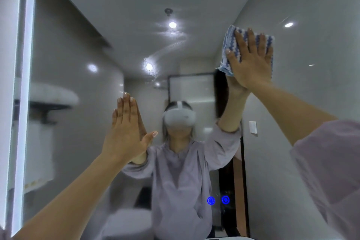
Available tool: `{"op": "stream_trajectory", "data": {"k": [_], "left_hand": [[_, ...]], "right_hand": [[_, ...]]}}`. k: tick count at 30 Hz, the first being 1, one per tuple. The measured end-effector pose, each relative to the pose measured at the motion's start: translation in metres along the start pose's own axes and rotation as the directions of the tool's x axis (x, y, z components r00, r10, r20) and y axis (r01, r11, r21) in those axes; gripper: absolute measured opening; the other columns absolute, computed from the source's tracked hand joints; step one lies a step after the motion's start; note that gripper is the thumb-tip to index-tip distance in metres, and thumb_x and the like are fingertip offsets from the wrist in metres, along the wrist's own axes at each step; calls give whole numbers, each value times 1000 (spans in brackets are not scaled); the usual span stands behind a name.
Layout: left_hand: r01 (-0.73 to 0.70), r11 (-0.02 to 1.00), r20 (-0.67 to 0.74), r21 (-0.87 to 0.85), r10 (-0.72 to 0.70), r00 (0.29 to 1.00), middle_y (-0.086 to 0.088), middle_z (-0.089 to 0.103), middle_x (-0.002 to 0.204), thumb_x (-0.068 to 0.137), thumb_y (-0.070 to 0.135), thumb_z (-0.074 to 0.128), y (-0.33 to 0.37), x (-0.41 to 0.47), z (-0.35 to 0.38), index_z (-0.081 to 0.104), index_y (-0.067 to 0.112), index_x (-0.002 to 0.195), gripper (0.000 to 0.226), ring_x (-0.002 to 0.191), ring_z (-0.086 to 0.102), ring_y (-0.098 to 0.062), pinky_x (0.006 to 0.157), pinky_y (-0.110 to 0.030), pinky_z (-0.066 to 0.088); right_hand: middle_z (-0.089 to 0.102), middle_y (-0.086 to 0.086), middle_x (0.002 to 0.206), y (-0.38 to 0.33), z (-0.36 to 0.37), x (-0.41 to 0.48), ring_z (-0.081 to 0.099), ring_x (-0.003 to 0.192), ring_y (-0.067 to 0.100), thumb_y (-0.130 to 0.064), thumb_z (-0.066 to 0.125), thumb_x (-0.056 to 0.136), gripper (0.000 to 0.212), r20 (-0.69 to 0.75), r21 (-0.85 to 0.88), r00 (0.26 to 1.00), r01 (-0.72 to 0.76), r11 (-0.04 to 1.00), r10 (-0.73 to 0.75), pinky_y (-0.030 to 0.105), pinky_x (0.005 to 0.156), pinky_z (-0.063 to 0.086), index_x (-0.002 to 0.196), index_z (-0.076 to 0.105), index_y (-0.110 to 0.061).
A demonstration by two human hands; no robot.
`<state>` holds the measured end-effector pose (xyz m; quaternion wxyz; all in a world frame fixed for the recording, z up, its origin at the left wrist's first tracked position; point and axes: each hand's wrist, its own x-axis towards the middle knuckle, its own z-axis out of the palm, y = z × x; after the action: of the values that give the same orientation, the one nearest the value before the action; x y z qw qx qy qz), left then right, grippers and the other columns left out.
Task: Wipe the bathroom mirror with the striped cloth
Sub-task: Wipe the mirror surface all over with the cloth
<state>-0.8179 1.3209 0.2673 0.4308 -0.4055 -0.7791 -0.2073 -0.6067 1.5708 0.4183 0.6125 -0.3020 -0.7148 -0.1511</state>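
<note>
The bathroom mirror (78,48) fills the view, edged by a lit white strip along its top and left side. High on the right, my right hand (251,60) presses the blue-and-white striped cloth (228,45) flat against the glass with straight, spread fingers. Lower and left of centre, my left hand (126,132) rests flat on the glass, fingers straight and together, holding nothing. Curved wet streaks show on the glass near the upper middle.
Two blue glowing touch buttons (218,200) sit low on the mirror. The glass reflects a person wearing a headset, ceiling lights, a towel shelf at left and a toilet at the bottom. A white basin edge (229,238) shows at the bottom.
</note>
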Motion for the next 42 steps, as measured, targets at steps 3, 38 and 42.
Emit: {"op": "stream_trajectory", "data": {"k": [3,38,42], "left_hand": [[-6,1000,-2,-9,6,1000,-12,-41,146,83,69,30,0,0,0,-37,5,136,106,133,-40,-22,111,-33,-19],[-46,998,-74,-37,43,996,-10,-32,152,77,73,24,-5,0,8,-27,6,142,106,138,-33,-21,113,-33,-16],[-51,998,-79,-40,48,996,-10,-33,152,73,76,16,-6,-1,8,-27,7,142,107,139,-33,-20,113,-32,-16]], "right_hand": [[-9,-5,164,-9,2,-1,-14,149,27,-60,12,99,61,-9,2,998,-59,998,59,46,118,-14,153,-7,-40],[-5,-6,164,-72,11,-31,-11,150,26,-64,23,97,67,57,-65,949,314,947,-310,46,119,-12,154,-1,-38],[-3,-2,164,-21,9,-37,-8,150,29,-65,17,95,68,6,-88,979,205,975,-205,48,120,-7,154,1,-35]]}}
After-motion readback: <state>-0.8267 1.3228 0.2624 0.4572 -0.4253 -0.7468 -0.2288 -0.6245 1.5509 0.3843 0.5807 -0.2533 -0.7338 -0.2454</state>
